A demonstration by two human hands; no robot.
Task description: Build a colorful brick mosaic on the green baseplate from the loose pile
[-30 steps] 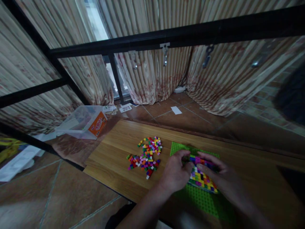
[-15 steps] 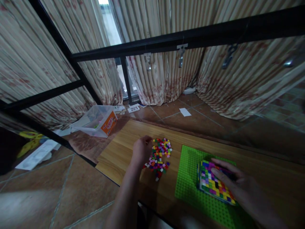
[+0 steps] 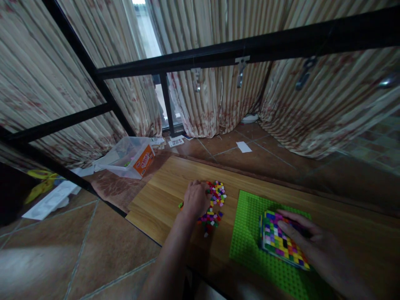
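My left hand [image 3: 196,201] is over the left side of a pile of small colourful bricks [image 3: 218,191] on the wooden board. Its fingers are curled down among them, and the tips are mostly hidden. A green brick [image 3: 180,205] lies just left of the hand. My right hand [image 3: 315,239] is wrapped round a block of multicoloured bricks [image 3: 278,235], with the thumb lying across its top. This block is over the green studded baseplate [image 3: 246,225]; whether it is fixed to the plate I cannot tell.
The wooden board [image 3: 162,187] spans the front. Left of it stands a clear plastic box [image 3: 125,156] with an orange label. A black metal frame [image 3: 187,62] crosses the view before striped curtains [image 3: 218,104]. White paper [image 3: 243,146] lies on the tiled floor.
My left hand has moved right, further over the brick pile, and a green brick now shows to its left. My right hand keeps its hold on the block with hardly any movement.
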